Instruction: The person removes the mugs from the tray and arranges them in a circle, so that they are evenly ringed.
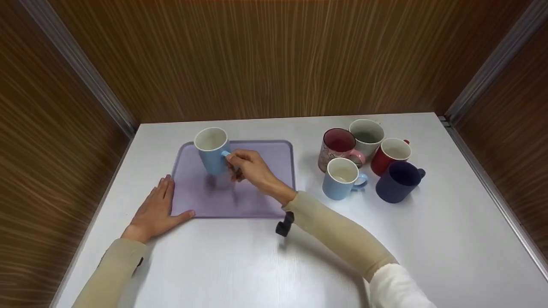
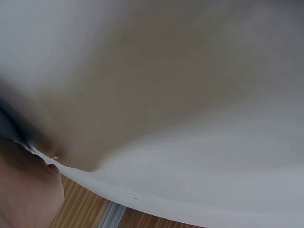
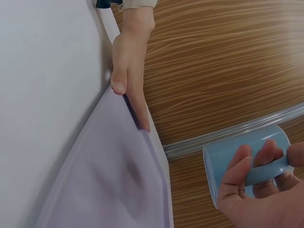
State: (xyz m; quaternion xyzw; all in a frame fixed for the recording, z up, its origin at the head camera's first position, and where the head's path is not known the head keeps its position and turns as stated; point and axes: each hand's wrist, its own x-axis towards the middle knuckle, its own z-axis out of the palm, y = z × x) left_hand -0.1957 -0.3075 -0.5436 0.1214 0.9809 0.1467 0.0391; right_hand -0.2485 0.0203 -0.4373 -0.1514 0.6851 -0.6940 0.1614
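Note:
A tall light-blue mug (image 1: 214,159) with a white inside hangs above the left part of a lilac tray (image 1: 257,201). My right hand (image 1: 252,169) grips it by the handle; in the right wrist view the fingers of that hand (image 3: 266,194) curl through the handle of the mug (image 3: 223,159). The mug is upright, and its shadow falls on the tray below. My left hand (image 1: 156,211) rests flat at the tray's left edge, fingers straight along the rim and thumb at the front corner. The left wrist view shows mostly blurred tabletop and part of the hand (image 2: 31,190).
Right of the tray stand a pink mug (image 1: 329,156), a grey-white mug (image 1: 366,147), a red mug (image 1: 381,162), a dark-blue mug (image 1: 394,186) and a smaller light-blue mug (image 1: 337,186), close together. Wood-grain walls (image 1: 291,60) enclose the white table (image 1: 239,256) at back and sides.

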